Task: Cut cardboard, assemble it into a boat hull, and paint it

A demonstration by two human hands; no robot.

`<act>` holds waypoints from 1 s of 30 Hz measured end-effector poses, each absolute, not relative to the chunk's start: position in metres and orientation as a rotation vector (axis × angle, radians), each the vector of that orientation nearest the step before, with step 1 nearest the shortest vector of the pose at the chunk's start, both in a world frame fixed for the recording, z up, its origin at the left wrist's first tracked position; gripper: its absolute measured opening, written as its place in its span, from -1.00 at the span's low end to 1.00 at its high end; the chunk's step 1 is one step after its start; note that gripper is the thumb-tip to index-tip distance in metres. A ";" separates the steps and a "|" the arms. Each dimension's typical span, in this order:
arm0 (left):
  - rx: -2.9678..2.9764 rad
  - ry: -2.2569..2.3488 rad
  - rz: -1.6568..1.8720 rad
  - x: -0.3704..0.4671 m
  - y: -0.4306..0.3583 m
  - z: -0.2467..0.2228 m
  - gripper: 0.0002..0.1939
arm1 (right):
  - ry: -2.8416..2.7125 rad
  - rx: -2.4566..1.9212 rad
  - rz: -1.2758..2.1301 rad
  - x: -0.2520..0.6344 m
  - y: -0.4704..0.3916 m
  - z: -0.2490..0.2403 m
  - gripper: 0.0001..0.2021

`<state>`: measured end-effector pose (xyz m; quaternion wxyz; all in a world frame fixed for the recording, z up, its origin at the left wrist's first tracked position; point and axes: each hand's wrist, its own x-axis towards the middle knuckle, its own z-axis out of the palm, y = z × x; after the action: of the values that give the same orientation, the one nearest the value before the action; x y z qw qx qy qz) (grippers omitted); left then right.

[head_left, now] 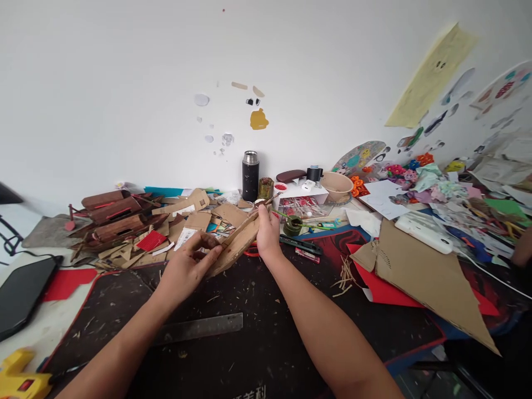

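A long, pointed piece of brown cardboard (238,244), shaped somewhat like a boat hull, is held slantwise above the black mat. My left hand (189,266) pinches its near end between thumb and fingers. Around its far end closes my right hand (268,231), thumb on top; the fingers behind are hidden. A thin reddish-brown stick shows just past the right thumb, and I cannot tell if it is held. Below the hands, a clear ruler (203,328) lies on the mat (266,310). Red-handled scissors (251,252) show partly behind the cardboard.
Reddish-brown model boats (114,216) stand at left beside cardboard scraps (197,219). A black thermos (250,180) stands by the wall. A dark green cutter (300,244) lies right of my hand. A large cardboard sheet (419,271) covers the right side. A yellow glue gun (22,377) is at lower left.
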<state>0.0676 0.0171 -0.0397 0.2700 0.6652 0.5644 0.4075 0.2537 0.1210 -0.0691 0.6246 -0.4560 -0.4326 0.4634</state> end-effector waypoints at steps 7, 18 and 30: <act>2.374 1.873 0.765 0.074 0.010 -0.044 -0.55 | -1.052 -1.104 0.883 0.258 0.118 -0.060 -0.53; 2.403 2.234 0.371 0.076 0.010 -0.043 -0.58 | -1.202 -1.023 0.810 0.252 0.105 -0.059 -0.59; 2.453 2.327 0.459 0.061 0.020 -0.056 -0.68 | -1.282 -1.059 0.896 0.244 0.097 -0.063 -0.58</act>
<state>0.0613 0.0196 -0.0560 -0.1348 0.7124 0.6757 0.1333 0.2441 0.0969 -0.0633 0.5862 -0.4542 -0.5499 0.3843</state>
